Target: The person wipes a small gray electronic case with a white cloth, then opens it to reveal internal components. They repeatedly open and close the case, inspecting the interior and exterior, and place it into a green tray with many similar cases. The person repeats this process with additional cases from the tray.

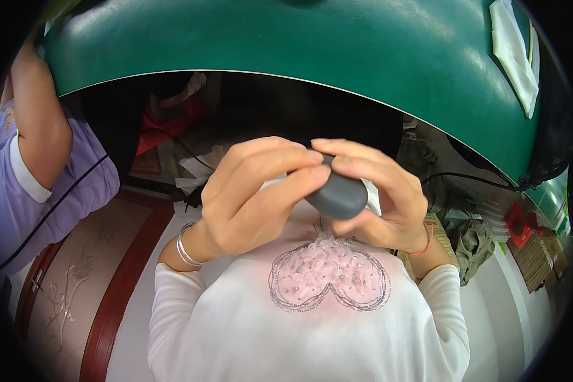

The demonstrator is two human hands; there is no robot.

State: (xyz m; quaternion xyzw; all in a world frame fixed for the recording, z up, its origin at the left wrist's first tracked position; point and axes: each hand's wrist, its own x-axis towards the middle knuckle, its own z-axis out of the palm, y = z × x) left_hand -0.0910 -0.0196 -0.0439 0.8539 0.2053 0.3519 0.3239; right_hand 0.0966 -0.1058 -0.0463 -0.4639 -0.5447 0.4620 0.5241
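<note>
ok so you've got that dark grey rounded thing (339, 197) up in the air between both hands, in front of your white top (229, 331) and off the near edge of the green counter (267, 44). Your right hand (391, 194) is pinching it, fingers over the top and thumb by the lower end. Your left hand (245, 197) has fingertips on the other side, but its thumb's hidden so I can't tell if that's a real pinch. It looks slick, so imo make the right grip the firm one, let the left just steady it, and maybe hold it over the counter in case it slips. Container-wise, can't tell if it opens or has anything inside, and off to the right there's a red box (520, 226) near some brown cardboard (531, 261), contents too small to make out
</note>
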